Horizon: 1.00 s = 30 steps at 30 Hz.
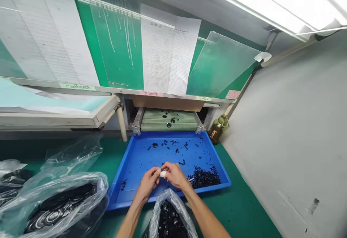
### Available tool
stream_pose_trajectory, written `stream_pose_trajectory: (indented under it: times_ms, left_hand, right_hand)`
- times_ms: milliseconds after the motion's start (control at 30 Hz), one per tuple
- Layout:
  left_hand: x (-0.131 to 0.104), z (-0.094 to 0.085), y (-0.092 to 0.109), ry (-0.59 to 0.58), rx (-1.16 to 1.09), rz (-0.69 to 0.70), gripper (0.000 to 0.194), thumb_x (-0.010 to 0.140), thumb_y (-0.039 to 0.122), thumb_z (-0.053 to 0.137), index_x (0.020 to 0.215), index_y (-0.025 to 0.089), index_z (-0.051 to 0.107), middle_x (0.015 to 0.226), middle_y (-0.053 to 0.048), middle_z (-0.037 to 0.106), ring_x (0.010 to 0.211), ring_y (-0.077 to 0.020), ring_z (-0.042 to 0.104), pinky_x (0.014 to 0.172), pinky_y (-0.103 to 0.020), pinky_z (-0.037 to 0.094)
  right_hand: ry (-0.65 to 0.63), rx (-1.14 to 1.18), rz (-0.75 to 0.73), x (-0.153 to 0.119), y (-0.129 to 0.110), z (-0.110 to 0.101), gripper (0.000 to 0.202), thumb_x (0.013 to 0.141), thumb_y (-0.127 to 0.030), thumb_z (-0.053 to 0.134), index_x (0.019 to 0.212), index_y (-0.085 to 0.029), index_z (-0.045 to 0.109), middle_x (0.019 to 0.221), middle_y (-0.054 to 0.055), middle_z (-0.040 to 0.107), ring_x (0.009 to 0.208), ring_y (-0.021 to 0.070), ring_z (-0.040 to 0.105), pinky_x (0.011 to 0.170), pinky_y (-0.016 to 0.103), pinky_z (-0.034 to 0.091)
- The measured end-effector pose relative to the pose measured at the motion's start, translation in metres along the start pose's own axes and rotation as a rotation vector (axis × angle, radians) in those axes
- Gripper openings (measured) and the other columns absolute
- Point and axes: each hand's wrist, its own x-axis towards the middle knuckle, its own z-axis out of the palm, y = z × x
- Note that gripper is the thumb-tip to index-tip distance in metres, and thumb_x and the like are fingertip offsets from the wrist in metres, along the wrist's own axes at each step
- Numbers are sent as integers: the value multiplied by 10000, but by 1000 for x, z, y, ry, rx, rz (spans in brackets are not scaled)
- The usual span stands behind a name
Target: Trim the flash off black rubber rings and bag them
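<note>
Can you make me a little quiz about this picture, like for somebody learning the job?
1. Pick one. What colour is the tray below the left hand and right hand? A) red B) blue C) yellow
2. True or false: the bottle stands by the tray's far left corner.
3. Fill the gap: the word on the bottle is ____.

Key: 1: B. 2: False, it's by the far right corner. 3: Sport.

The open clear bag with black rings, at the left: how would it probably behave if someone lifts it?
The clear bag would probably be floppy, since its thin film is wrinkled. With many black rings inside, it may feel heavier than the film suggests, and they could spill through its wide mouth.
</note>
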Motion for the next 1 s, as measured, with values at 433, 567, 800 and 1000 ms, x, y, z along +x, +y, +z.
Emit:
stream_pose_trajectory:
  times_ms: [433,567,800,1000]
  left_hand:
    - [5,-3,-7,429,-248,58,355,769,537,500,780,182,506,572,21,559,405,-79,409,412,-197,309]
    - [2,-5,-3,392,-372,63,356,751,506,567,821,159,526,757,-53,645,472,-86,503,450,-211,391]
    - [3,-12,1,382,-545,11,417,671,433,680,968,153,597,800,-39,631,663,-161,629,518,-236,464]
    - [3,-13,8,335,-546,-105,443,642,516,669,883,154,590,726,-22,625,571,-125,575,378,-176,335]
  right_hand:
    - [-42,-300,56,88,11,20,333,819,-84,338,1029,-182,577,930,66,638,803,142,610,708,229,444]
    - [36,-418,68,149,11,25,368,782,-86,436,1120,-156,564,1134,155,551,974,232,567,799,310,401]
    - [48,-370,-24,158,15,34,351,689,-19,426,961,-159,598,876,70,631,790,175,586,708,258,406]
    - [39,-265,-214,70,-8,16,305,674,-47,413,864,-203,594,811,-33,639,727,105,574,677,181,423]
